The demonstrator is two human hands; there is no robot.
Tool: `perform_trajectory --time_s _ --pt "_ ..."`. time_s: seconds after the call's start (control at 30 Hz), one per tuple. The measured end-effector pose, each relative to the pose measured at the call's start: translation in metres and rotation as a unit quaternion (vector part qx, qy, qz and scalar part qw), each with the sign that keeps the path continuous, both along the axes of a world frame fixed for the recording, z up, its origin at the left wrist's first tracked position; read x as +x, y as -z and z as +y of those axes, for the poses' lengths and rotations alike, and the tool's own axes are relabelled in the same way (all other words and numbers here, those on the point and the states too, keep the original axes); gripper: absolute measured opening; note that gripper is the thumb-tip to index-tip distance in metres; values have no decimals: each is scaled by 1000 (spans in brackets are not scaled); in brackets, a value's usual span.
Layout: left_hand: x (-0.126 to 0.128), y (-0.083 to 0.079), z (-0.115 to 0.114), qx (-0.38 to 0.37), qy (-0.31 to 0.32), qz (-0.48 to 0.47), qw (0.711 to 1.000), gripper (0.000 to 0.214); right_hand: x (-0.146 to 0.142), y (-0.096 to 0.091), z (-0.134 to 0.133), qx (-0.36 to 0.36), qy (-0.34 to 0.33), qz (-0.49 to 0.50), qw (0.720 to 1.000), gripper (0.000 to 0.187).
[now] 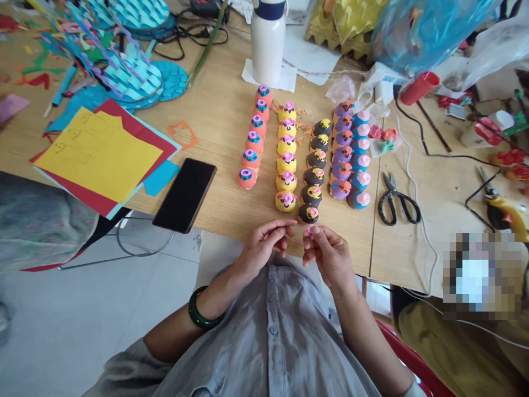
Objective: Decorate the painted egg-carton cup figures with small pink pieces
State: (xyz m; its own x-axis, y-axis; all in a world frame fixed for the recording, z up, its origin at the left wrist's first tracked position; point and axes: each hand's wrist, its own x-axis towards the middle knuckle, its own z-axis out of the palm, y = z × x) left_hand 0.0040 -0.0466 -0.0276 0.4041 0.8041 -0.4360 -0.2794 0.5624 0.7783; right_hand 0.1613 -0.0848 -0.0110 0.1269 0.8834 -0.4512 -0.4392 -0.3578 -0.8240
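Observation:
My right hand (328, 255) is closed in a pinch on a small pink piece of clay (309, 230), held just over the table's front edge. Facing it, my left hand (268, 242) has its index finger stretched out and the others loosely bent, with nothing visible in it. Just beyond my fingertips ends a row of black domes (312, 196) with yellow and pink decoration. To its left run rows of yellow domes (286, 181) and coral domes (250, 158); to its right, purple domes (341, 170) and blue domes with pink tops (362, 181).
A black phone (184, 196) lies at the table edge, beside yellow paper (99, 154). Black-handled scissors (397, 204) rest on the right near a white cable (433, 253). A white bottle (268, 47) stands behind the rows. Blue woven paper pieces (132, 77) lie far left.

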Motion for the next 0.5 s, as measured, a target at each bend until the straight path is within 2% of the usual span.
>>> perform_trajectory --time_s 0.13,0.23,0.33,0.5 --pt "-1 -2 -1 36 2 40 999 35 1 1 0 -4 2 22 1000 32" --pt "1 -5 -3 70 34 82 994 40 0 2 0 -8 -9 29 999 37" --pt "6 -6 -6 92 54 85 991 45 -3 5 -1 -5 -10 13 1000 37" --pt "13 -5 -7 163 2 105 981 24 -8 8 -4 -7 -31 8 999 41"
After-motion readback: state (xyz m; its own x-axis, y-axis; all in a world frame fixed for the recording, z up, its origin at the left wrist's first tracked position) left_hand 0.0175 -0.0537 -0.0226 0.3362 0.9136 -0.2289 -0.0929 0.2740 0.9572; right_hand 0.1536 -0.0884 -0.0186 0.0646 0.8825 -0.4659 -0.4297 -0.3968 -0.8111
